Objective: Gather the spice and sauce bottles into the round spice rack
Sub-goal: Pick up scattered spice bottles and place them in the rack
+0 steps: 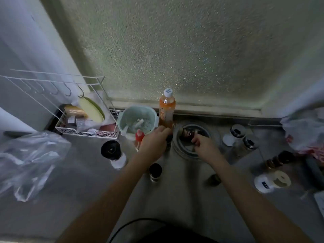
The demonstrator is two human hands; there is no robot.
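The round metal spice rack point(182, 149) sits on the steel counter below the window. A dark-labelled bottle point(187, 133) rests inside it, and my right hand point(205, 146) pinches that bottle from the front. Just left of the rack, my left hand point(155, 140) is curled over a small dark-capped bottle point(169, 138), mostly hidden by the fingers. A tall orange bottle point(167, 109) stands right behind that hand. Loose around the rack are a red-capped bottle point(139, 135), a black-topped grinder point(113, 152), a dark-capped jar point(155, 171) and two glass jars point(237, 131) point(250, 142).
A mint colander point(137, 120) and a white wire basket point(84, 130) stand at the back left. Plastic bags lie at the far left point(29, 160) and far right point(305, 130). A dark bottle point(278, 160) and a white jar point(271, 181) lie on their sides at the right.
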